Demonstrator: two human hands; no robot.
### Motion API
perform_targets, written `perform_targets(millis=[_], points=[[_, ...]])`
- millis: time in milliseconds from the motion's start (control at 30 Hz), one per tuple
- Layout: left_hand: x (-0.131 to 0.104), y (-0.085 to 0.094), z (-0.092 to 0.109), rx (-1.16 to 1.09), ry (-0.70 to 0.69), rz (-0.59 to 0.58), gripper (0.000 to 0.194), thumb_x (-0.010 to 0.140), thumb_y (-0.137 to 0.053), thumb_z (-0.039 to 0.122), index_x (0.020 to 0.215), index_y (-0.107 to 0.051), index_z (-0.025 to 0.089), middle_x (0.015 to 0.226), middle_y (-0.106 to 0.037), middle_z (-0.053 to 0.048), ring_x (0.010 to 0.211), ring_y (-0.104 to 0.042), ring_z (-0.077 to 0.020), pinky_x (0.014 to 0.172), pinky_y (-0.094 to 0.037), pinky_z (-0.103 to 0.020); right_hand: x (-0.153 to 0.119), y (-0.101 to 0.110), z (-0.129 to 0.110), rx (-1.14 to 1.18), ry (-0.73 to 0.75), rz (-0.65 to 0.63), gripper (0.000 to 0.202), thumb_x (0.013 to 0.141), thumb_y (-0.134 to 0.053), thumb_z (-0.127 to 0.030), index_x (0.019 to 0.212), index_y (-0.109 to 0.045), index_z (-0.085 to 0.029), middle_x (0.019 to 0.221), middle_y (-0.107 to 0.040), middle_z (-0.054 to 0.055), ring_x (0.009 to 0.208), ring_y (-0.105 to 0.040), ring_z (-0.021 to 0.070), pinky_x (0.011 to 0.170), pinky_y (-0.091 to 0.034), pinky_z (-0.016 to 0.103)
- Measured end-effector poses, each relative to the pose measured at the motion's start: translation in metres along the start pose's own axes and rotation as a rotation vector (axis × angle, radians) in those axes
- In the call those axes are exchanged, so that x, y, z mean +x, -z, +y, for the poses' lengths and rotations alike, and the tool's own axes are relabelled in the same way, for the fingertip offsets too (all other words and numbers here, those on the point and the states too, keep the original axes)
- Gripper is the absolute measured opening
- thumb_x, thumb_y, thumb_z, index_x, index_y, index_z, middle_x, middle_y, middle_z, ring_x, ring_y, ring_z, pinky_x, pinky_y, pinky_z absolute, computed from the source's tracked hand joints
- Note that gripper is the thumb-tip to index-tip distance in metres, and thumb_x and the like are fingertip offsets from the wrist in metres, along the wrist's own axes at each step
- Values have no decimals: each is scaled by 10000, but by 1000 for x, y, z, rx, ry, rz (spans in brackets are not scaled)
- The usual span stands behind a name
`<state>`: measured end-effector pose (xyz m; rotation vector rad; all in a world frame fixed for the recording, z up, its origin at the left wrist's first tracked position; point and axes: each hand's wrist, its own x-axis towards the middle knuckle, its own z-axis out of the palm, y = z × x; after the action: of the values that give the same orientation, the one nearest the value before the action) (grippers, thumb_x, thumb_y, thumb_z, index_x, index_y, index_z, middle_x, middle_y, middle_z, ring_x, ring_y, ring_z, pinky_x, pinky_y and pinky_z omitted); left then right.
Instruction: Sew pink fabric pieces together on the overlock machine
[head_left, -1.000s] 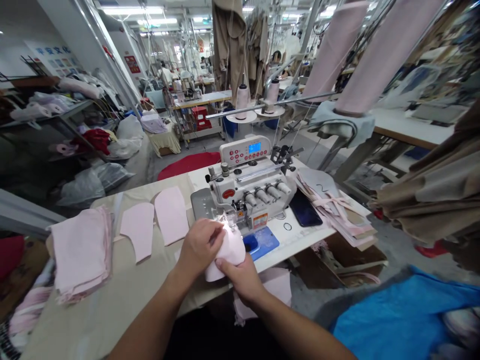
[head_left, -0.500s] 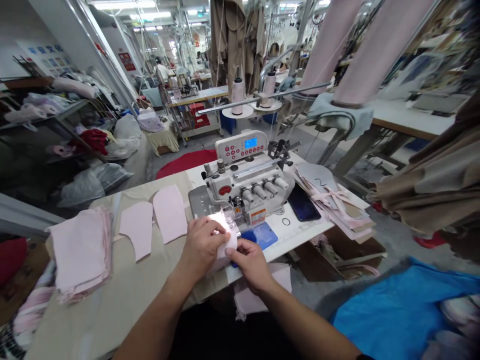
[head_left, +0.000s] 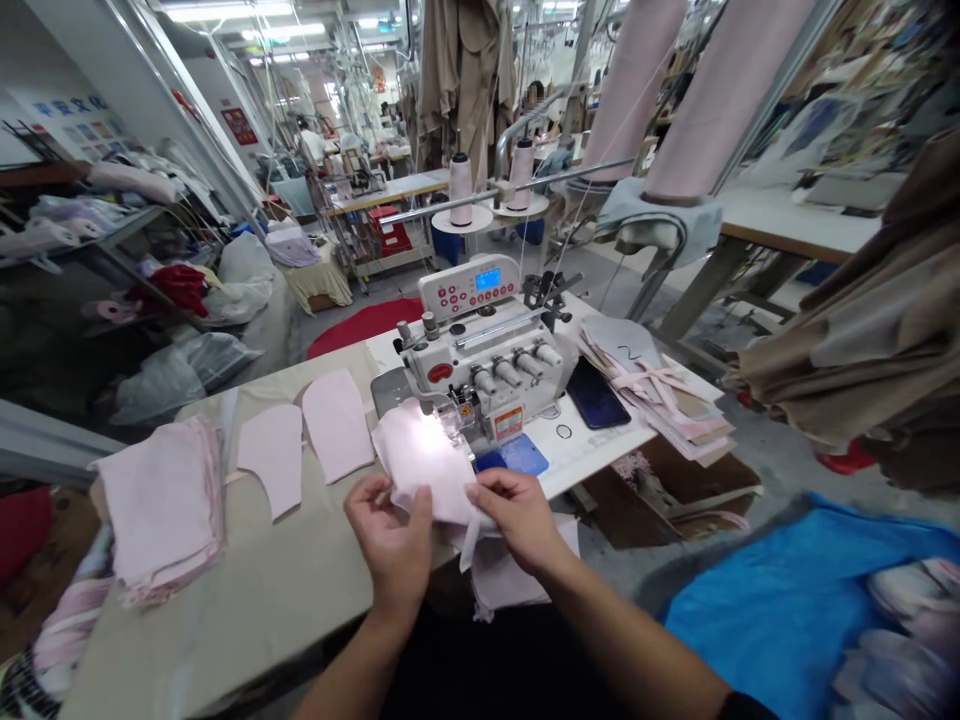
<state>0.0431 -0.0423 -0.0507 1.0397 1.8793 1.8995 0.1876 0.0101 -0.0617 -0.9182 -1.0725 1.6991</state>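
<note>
A pale pink fabric piece (head_left: 429,455) lies spread at the needle area of a white overlock sewing machine (head_left: 480,365), lit by its lamp. My left hand (head_left: 395,545) is closed on the near left edge of this piece, thumb on top. With thumb and fingers pinched, my right hand (head_left: 521,515) grips its near right corner, where a narrow light strip (head_left: 470,540) hangs down. More pink fabric (head_left: 517,575) hangs below the table edge, under the right hand.
Two cut pink pieces (head_left: 337,428) and a pink fabric stack (head_left: 161,500) lie on the table's left. Right of the machine are a phone (head_left: 598,393) and a tied bundle of pieces (head_left: 660,390). Thread cones (head_left: 460,190) stand behind. Blue cloth (head_left: 795,610) lies at lower right.
My left hand has moved down and toward me, away from the presser area. The fabric, bunched before, now lies spread out flat. My right hand still pinches its right side.
</note>
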Motion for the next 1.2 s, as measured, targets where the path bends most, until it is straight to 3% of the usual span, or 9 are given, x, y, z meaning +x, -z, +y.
perform_targets(millis=[133, 267, 533, 767, 900, 1000, 1100, 1167, 1200], points=[[-22, -4, -6, -583, 616, -193, 456, 856, -714, 476, 1205, -529, 248, 1135, -685, -70, 1057, -680, -220, 904, -556, -384, 1, -1, 2, 115, -108, 10, 309, 684, -862, -437, 744, -714, -172, 667, -658, -8, 581, -518, 121, 565, -418, 248], [-19, -1, -1, -676, 849, -430, 511, 749, -829, 369, 1186, -649, 177, 1154, -739, -118, 1075, -700, -282, 923, -573, -401, 7, -1, 9, 133, -180, 29, 336, 675, -850, -454, 717, -666, -176, 543, -551, -52, 462, -384, 79, 452, -305, 214], [-16, 0, -4, -561, 832, -451, 631, 656, -882, 233, 1242, -654, 171, 1119, -761, -106, 997, -724, -269, 901, -579, -376, -2, 3, 7, 52, -82, -105, 327, 698, -852, -449, 743, -678, -176, 683, -634, -27, 597, -513, 112, 568, -415, 235], [-16, 1, 3, -574, 828, -531, 513, 712, -860, 250, 1183, -671, 171, 1166, -740, -104, 1017, -709, -250, 911, -576, -361, -15, 7, 7, -58, -1, -55, 277, 770, -808, -432, 780, -716, -172, 699, -649, -6, 612, -526, 125, 576, -429, 249], [-16, 1, 1, -587, 860, -542, 459, 745, -841, 297, 1148, -660, 172, 1043, -730, -68, 808, -691, -158, 634, -567, -236, -8, 3, 3, -68, 48, -43, 282, 792, -787, -447, 790, -712, -175, 684, -645, -8, 598, -553, 127, 564, -457, 247], [-21, 6, -1, -520, 972, -735, 376, 785, -798, 400, 1037, -639, 172, 802, -667, -11, 617, -612, -109, 442, -468, -184, 1, 0, 2, -81, 43, -14, 309, 794, -774, -479, 798, -694, -180, 659, -638, -16, 550, -566, 127, 519, -475, 243], [-23, 15, 8, -339, 1015, -1188, 381, 745, -817, 415, 942, -599, 172, 711, -656, -6, 524, -578, -112, 406, -436, -196, 7, -3, 4, -110, 70, 33, 309, 796, -771, -475, 793, -676, -180, 614, -617, -27, 513, -565, 122, 497, -464, 231], [-17, 19, 21, -154, 759, -1365, 300, 767, -795, 370, 898, -615, 169, 687, -658, -8, 514, -564, -107, 447, -429, -208, 9, -4, 6, -134, 106, 46, 287, 819, -754, -453, 795, -667, -180, 593, -609, -30, 517, -576, 123, 511, -459, 228], [-10, 19, 28, -67, 523, -1342, 228, 800, -762, 339, 876, -632, 169, 690, -655, -10, 549, -573, -111, 499, -445, -221, 10, -4, 7, -151, 127, 46, 276, 832, -743, -442, 794, -664, -180, 593, -611, -29, 526, -582, 125, 522, -458, 229]])
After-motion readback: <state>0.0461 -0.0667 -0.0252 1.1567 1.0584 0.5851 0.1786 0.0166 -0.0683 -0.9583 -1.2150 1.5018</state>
